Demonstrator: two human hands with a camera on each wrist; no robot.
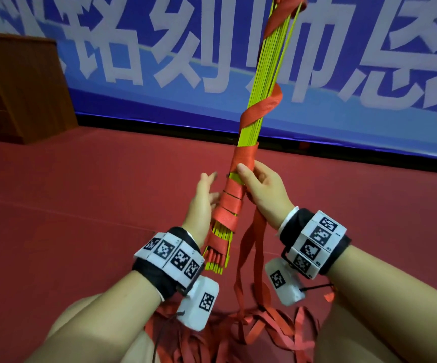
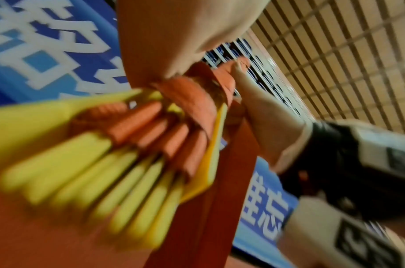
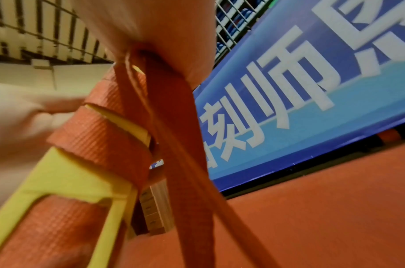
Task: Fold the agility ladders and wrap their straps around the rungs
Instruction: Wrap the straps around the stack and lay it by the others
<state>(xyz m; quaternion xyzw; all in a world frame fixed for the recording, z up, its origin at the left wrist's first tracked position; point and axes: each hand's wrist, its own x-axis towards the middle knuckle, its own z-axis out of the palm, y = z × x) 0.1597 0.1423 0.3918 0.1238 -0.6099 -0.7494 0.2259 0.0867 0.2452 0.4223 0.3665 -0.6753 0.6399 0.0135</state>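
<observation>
- My right hand [image 1: 260, 189] grips the bundle of yellow rungs [image 1: 264, 82]: the thumb lies across the front on the red wrap and the fingers curl behind it.
- My left hand [image 1: 203, 203] is open, with fingers straight and a little spread. It stands just left of the bundle, the palm turned to it. The palm seems to touch the wrapped part, but I cannot tell for sure.
- The rungs are gathered in one tight stack that rises tilted from between my hands, up and a little to the right, away from me.
- The red strap [image 1: 261, 108] winds around the stack: close turns between and below my hands, one loose spiral above the right hand, and another turn near the top.
- Below my left hand the rung ends [image 1: 216, 258] fan out, with red strap pieces among them.
- Two strap tails [image 1: 251, 247] hang down under my right hand to a loose red pile [image 1: 238, 334] between my forearms.
</observation>
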